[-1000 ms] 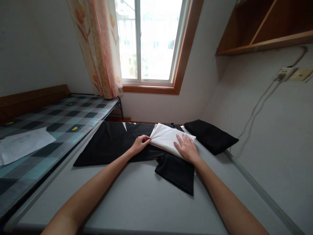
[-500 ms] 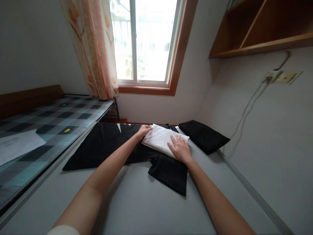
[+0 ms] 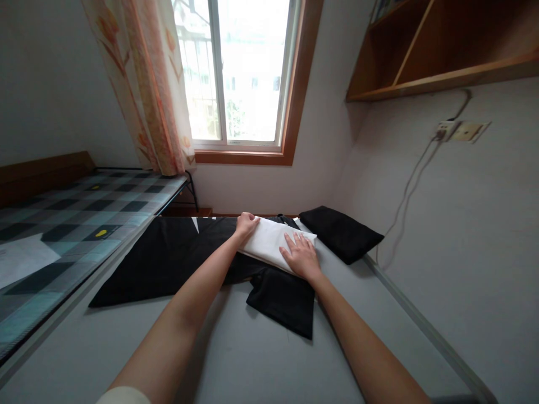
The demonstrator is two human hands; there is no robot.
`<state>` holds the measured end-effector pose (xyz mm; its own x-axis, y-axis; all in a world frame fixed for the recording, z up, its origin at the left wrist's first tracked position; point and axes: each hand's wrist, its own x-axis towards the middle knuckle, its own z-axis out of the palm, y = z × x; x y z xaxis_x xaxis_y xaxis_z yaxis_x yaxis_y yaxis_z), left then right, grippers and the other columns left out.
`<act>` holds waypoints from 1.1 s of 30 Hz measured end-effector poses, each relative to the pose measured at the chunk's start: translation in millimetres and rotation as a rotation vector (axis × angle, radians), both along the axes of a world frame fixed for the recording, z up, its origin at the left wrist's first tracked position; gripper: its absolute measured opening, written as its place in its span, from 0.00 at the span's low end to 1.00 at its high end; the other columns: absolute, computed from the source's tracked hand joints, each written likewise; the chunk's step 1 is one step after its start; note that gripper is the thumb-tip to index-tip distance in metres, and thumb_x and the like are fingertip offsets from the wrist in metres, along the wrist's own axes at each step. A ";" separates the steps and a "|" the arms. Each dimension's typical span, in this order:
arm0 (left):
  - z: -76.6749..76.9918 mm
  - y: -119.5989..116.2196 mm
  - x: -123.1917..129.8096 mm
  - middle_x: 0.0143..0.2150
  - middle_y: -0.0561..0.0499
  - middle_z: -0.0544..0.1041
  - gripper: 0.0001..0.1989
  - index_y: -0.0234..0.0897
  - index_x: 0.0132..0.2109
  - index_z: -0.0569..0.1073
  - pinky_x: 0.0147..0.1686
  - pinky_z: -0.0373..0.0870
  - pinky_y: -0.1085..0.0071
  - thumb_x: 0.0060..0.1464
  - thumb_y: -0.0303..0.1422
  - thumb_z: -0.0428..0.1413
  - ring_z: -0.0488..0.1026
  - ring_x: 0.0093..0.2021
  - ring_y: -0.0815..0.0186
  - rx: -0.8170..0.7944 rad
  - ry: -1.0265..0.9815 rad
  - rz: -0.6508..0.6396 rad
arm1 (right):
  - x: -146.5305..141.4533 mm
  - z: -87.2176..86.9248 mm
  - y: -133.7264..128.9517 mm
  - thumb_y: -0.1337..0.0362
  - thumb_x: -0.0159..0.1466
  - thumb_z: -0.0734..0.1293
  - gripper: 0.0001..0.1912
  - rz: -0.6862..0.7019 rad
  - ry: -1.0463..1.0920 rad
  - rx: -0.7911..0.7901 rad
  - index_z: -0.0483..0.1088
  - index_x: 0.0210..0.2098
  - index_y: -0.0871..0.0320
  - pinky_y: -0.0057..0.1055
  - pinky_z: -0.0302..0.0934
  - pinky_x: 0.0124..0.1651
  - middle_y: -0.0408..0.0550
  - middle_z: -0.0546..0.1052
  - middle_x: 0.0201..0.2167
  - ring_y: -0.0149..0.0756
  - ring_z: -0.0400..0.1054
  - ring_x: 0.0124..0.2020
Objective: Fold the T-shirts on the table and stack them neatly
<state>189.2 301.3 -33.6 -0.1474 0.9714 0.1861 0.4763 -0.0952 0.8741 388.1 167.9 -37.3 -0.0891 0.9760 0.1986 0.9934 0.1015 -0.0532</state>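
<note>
A flat, white folded piece [image 3: 269,238], cloth or paper I cannot tell, lies on a spread black garment [image 3: 172,252]. My left hand [image 3: 246,225] is closed in a pinch at the white piece's left end, near its far corner. Flat on its right part rests my right hand [image 3: 301,256], fingers spread and open. From under the white piece a short black flap like a sleeve [image 3: 284,300] sticks out toward me. A black folded bundle [image 3: 341,233] lies just to the right.
The pale grey tabletop [image 3: 252,359] meets the wall on the right. Along the left stands a bed with a checked mattress [image 3: 126,202], with a paper sheet [image 3: 25,258] on it. A wooden shelf [image 3: 446,76] and a socket with a cord [image 3: 444,131] are on the right wall.
My view has turned slightly right, so everything sits further left. My left fingers have curled in more at the white piece's end. The right hand stays flat on it.
</note>
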 end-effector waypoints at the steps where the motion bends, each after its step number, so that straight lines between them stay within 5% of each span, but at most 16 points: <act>1: -0.6 1.0 2.0 0.35 0.42 0.80 0.06 0.35 0.28 0.77 0.48 0.69 0.64 0.45 0.34 0.64 0.77 0.42 0.55 -0.004 -0.019 0.003 | 0.0 0.1 -0.2 0.48 0.70 0.53 0.32 0.000 -0.002 0.000 0.54 0.69 0.55 0.42 0.38 0.67 0.57 0.56 0.68 0.49 0.46 0.69; 9: -3.0 0.2 3.4 0.31 0.46 0.78 0.15 0.30 0.44 0.76 0.37 0.73 0.68 0.47 0.31 0.63 0.76 0.32 0.65 -0.038 -0.214 0.020 | 1.6 0.8 -0.8 0.48 0.70 0.53 0.32 0.002 0.004 -0.023 0.52 0.69 0.52 0.41 0.37 0.67 0.54 0.54 0.70 0.46 0.45 0.70; 13: 3.8 -8.0 4.2 0.37 0.44 0.77 0.09 0.34 0.39 0.77 0.46 0.70 0.64 0.47 0.27 0.62 0.76 0.40 0.60 -0.003 -0.145 0.020 | 2.3 -0.4 0.0 0.48 0.70 0.52 0.32 0.014 -0.003 -0.020 0.52 0.69 0.52 0.42 0.37 0.67 0.55 0.54 0.70 0.47 0.45 0.70; 16: 8.5 -20.9 12.4 0.49 0.44 0.75 0.09 0.39 0.39 0.78 0.58 0.61 0.61 0.50 0.25 0.59 0.70 0.53 0.57 0.119 0.062 -0.066 | 1.9 -0.7 0.2 0.49 0.70 0.52 0.32 0.025 -0.011 -0.011 0.53 0.69 0.53 0.42 0.38 0.67 0.57 0.54 0.69 0.48 0.45 0.70; 20: 3.3 -39.5 18.9 0.60 0.48 0.70 0.14 0.45 0.52 0.74 0.64 0.50 0.58 0.60 0.34 0.52 0.61 0.64 0.59 0.357 0.587 -0.422 | 1.5 -0.7 0.7 0.49 0.70 0.52 0.31 0.040 -0.011 -0.009 0.53 0.69 0.53 0.43 0.38 0.67 0.56 0.54 0.69 0.47 0.45 0.70; 26: -8.6 -48.7 -5.0 0.70 0.46 0.58 0.25 0.47 0.62 0.65 0.66 0.45 0.53 0.60 0.45 0.50 0.51 0.70 0.54 0.133 0.641 -0.445 | 19.5 -1.6 2.2 0.46 0.69 0.48 0.36 -0.150 0.088 -0.041 0.52 0.69 0.59 0.53 0.33 0.68 0.54 0.50 0.71 0.51 0.38 0.71; 30: -13.2 -56.3 -23.5 0.71 0.48 0.54 0.24 0.48 0.64 0.64 0.66 0.41 0.50 0.61 0.41 0.50 0.49 0.70 0.54 0.035 0.580 -0.417 | 44.2 4.4 1.1 0.49 0.69 0.50 0.34 -0.360 0.199 0.028 0.55 0.67 0.65 0.52 0.47 0.62 0.63 0.62 0.64 0.53 0.50 0.66; 33: -19.2 -67.4 -30.7 0.70 0.49 0.57 0.22 0.47 0.63 0.65 0.66 0.42 0.50 0.63 0.39 0.47 0.52 0.69 0.55 0.080 0.573 -0.380 | 58.4 10.5 1.6 0.50 0.68 0.53 0.30 -0.419 0.257 0.020 0.68 0.58 0.63 0.47 0.57 0.55 0.65 0.72 0.55 0.54 0.64 0.57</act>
<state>158.5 233.9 -52.8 0.3433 0.9163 0.2061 0.7816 -0.4004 0.4783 446.5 169.5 -26.9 0.3645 0.9134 0.1814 0.9041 -0.3004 -0.3038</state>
